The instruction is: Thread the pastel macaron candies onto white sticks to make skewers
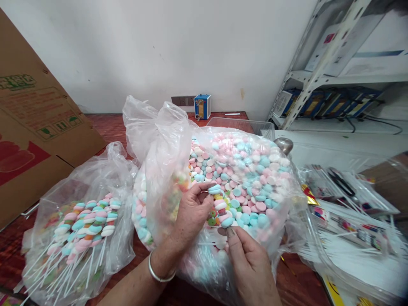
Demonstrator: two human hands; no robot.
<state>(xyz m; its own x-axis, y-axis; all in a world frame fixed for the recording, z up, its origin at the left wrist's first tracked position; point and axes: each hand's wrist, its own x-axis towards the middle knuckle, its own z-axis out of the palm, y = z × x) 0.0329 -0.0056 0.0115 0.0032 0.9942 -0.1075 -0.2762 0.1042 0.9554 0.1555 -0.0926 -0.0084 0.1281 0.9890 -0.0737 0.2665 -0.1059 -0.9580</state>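
Note:
My left hand (194,206), with a bangle at the wrist, pinches a blue and white marshmallow (216,189) at the top end of a candy skewer (220,205). Below that piece come a yellow candy, a pink and white marshmallow, a darker candy and a blue and pink marshmallow. My right hand (247,255) is closed at the skewer's lower end, thumb against the fingers; the stick is mostly hidden there. Both hands are over a large clear plastic bag (168,131) full of loose pink, blue and white marshmallows (236,191). Green and orange gummies (212,219) show beside the skewer.
Finished-looking marshmallow skewers (86,221) lie on another plastic bag (117,170) at left, beside a cardboard box (41,110). At right, a clear tray (321,250) holds white sticks (347,255) and packets. Behind are a metal scoop (283,145), a blue box (202,106) and shelving (318,76).

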